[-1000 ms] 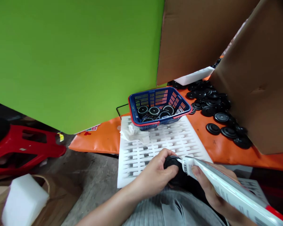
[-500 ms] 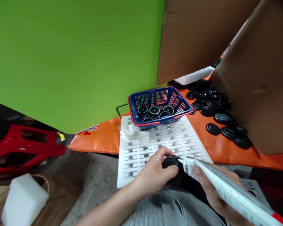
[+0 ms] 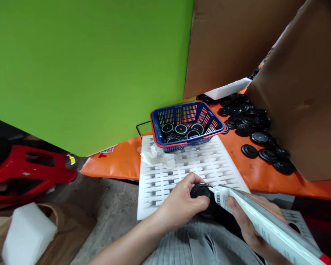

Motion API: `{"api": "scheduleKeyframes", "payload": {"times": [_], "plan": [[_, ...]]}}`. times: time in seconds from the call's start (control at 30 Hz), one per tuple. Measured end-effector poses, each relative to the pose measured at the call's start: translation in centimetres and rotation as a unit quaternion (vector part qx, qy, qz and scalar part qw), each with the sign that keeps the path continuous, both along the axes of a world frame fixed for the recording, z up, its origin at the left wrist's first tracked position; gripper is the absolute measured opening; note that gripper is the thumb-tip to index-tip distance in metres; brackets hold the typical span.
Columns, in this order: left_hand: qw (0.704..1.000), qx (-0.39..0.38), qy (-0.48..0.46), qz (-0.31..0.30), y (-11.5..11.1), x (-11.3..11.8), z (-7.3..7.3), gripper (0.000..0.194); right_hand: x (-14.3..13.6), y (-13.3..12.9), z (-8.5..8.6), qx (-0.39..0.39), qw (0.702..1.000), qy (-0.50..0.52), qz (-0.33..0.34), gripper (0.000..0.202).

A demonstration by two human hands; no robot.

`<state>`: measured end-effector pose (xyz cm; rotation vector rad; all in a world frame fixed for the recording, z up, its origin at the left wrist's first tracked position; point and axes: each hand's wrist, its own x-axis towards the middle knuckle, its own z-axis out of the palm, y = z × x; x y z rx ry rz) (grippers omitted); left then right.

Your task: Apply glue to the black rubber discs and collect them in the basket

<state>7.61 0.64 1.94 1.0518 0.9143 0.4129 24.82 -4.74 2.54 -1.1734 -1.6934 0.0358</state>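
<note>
My left hand point(image 3: 183, 200) grips a round black disc point(image 3: 202, 190), thumb across its face and fingers around the far edge. In my right hand point(image 3: 245, 221) lies a long white and grey tube point(image 3: 260, 217) with a narrow white nozzle and a red end. The nozzle tip meets the disc near its right rim, beside my left thumb. Both hands are low over my lap, at the near edge of a white slotted board point(image 3: 157, 195). The disc's underside is hidden.
A blue basket point(image 3: 168, 145) with red handles holds several black discs. Crumpled white tissue point(image 3: 158, 156) lies beside it. More black discs point(image 3: 244, 117) are piled on the orange cover point(image 3: 231, 162), near cardboard panels point(image 3: 300, 110). A green panel point(image 3: 93, 73) rises at left, above a red stool point(image 3: 38, 169).
Very little differs. The disc and my hands have shifted only slightly, and the nozzle stays at the disc's right rim.
</note>
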Motion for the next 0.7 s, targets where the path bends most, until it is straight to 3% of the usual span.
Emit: {"api": "scheduleKeyframes", "payload": {"times": [0.3,0.47,0.7], "plan": [[0.999,-0.036,-0.008,-0.009,0.1,0.3,1.2,0.031,0.0,0.1,0.0,-0.003,1.0,0.009,0.007,0.021],[0.999,-0.041,0.023,-0.008,0.1,0.2,0.6,0.023,0.2,0.0,-0.1,0.008,1.0,0.007,0.006,0.018],[0.997,-0.072,-0.018,0.019,-0.1,0.3,0.3,0.026,0.6,0.1,0.0,0.014,1.0,-0.014,0.013,0.017]]}}
